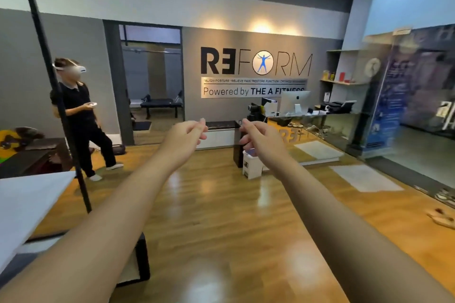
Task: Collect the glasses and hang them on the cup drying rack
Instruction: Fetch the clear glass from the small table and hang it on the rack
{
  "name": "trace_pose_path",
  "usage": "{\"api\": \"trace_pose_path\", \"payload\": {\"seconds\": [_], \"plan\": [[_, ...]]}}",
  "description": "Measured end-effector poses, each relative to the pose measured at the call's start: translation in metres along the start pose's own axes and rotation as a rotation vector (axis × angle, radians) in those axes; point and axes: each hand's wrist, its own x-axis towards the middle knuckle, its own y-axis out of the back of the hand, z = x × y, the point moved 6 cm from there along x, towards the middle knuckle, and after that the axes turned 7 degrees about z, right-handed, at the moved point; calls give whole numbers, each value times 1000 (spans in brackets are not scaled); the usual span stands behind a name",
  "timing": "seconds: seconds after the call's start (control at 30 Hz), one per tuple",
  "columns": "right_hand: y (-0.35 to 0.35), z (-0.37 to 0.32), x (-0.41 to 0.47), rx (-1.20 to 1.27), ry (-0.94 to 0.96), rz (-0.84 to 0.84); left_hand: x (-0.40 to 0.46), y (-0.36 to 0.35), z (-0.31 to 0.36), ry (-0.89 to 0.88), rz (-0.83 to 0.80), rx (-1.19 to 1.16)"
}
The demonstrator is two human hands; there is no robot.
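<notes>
Both my arms stretch straight out in front of me at chest height over a wooden floor. My left hand (188,136) has its fingers curled in loosely and holds nothing. My right hand (256,136) is curled the same way, also with nothing in it. The two hands hang about a hand's width apart. No glasses and no cup drying rack show in the head view.
A white table (27,204) edges in at the lower left, with a slanted black pole (61,110) beside it. A person in black with a headset (78,115) stands at the left. A white bin (252,165) and black box stand ahead; a reception desk (307,118) is at the right.
</notes>
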Motion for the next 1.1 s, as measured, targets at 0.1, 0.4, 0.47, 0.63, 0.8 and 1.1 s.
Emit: {"api": "trace_pose_path", "payload": {"seconds": [0.1,0.4,0.47,0.63,0.8,1.1], "plan": [[28,23,18,-14,-33,93,26,-43,-8,-31,-75,-19],[155,111,69,-95,-119,353,94,-231,2,-161,-334,-125],[194,136,86,-121,-140,410,111,-283,21,-203,-369,-167],[296,200,131,-185,-193,532,152,-426,80,-306,-483,-251],[394,249,155,-285,-230,672,155,-562,142,-430,-630,-313],[551,346,198,-423,-338,895,172,-804,205,-481,-838,-386]]}}
